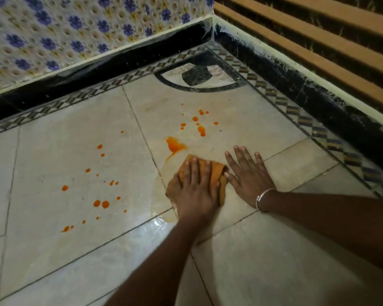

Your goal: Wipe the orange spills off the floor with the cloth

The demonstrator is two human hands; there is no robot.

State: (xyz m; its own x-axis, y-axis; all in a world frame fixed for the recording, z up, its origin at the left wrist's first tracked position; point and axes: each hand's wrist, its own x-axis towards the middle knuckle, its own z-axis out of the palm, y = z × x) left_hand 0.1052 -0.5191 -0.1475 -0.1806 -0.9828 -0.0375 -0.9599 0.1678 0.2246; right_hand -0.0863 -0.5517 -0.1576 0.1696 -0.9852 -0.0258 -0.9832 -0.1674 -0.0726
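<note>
An orange cloth (pixel 216 173) lies bunched on the pale tiled floor (pixel 263 250). My left hand (pixel 195 188) presses flat on top of it with straight fingers and covers most of it. Just beyond the cloth is a large orange spill (pixel 175 145) with a thin trail that runs down to the cloth's far edge. Smaller orange drops (pixel 200 129) dot the tile further back. More orange drops (pixel 101 203) are scattered over the tile to the left. My right hand (pixel 249 175) rests palm down on the floor beside the cloth, fingers spread, a bracelet on its wrist.
A faint wet smear (pixel 161 195) stretches from the cloth toward me across a tile joint. This is a room corner: a black skirting (pixel 119 62) under a flower-patterned wall at the back, and black skirting (pixel 318 96) under wooden slats on the right.
</note>
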